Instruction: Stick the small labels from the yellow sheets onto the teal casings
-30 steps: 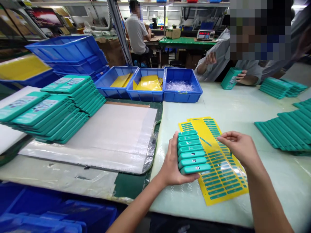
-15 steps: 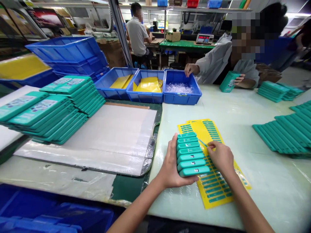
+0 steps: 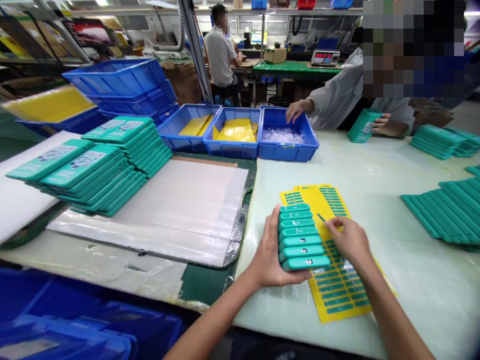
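Note:
My left hand grips a fanned stack of teal boxes from its left side, thumb under the nearest box. The stack stands on a yellow sheet of teal stickers lying on the pale table. My right hand rests on that sheet just right of the stack, fingers curled and pinched at a sticker near the sheet's middle. What the fingertips hold is too small to make out.
More teal boxes lie stacked at the left and right. Three blue bins stand at the back, with yellow sheets and clear bags. A person across the table reaches a hand into the right bin. Blue crates are piled far left.
My right hand has come down from above the sheet to its surface beside the stack and closed its fingers. The person opposite has moved a hand into the blue bin.

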A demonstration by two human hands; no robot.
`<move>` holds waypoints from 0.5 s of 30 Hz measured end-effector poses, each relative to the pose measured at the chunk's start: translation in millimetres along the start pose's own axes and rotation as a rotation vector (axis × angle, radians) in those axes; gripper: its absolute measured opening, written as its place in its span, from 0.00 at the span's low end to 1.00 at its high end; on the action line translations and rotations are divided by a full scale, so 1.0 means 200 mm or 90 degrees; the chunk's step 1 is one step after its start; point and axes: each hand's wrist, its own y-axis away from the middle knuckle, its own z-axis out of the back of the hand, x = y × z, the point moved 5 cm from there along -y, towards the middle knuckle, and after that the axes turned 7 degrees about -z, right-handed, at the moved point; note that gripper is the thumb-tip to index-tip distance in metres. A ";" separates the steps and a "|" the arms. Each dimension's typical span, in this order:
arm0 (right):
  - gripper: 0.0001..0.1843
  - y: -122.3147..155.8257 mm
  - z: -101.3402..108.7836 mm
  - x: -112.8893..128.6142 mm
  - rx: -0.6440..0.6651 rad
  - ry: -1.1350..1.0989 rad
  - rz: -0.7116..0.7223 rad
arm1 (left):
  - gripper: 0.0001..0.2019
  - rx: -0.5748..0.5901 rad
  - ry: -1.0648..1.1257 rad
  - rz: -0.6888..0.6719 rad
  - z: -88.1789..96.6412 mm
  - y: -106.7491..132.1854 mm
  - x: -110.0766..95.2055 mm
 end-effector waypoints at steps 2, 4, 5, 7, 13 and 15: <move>0.14 0.03 0.12 0.03 0.005 -0.081 0.014 | 0.79 -0.001 -0.020 -0.031 0.00 0.00 -0.01; 0.18 0.09 0.24 0.09 0.049 -0.220 0.037 | 0.78 -0.004 -0.037 -0.056 0.00 -0.01 -0.03; 0.20 0.12 0.29 0.14 0.085 -0.292 0.051 | 0.78 -0.006 -0.039 -0.061 0.00 -0.01 -0.03; 0.23 0.20 0.37 0.24 0.162 -0.383 0.088 | 0.79 -0.012 -0.033 -0.060 0.00 -0.01 -0.02; 0.10 0.37 0.41 0.56 0.326 -0.378 0.272 | 0.85 -0.019 -0.019 -0.044 -0.01 -0.01 0.00; 0.11 0.38 0.39 0.61 0.359 -0.349 0.305 | 0.85 -0.017 -0.025 -0.050 -0.01 -0.02 0.00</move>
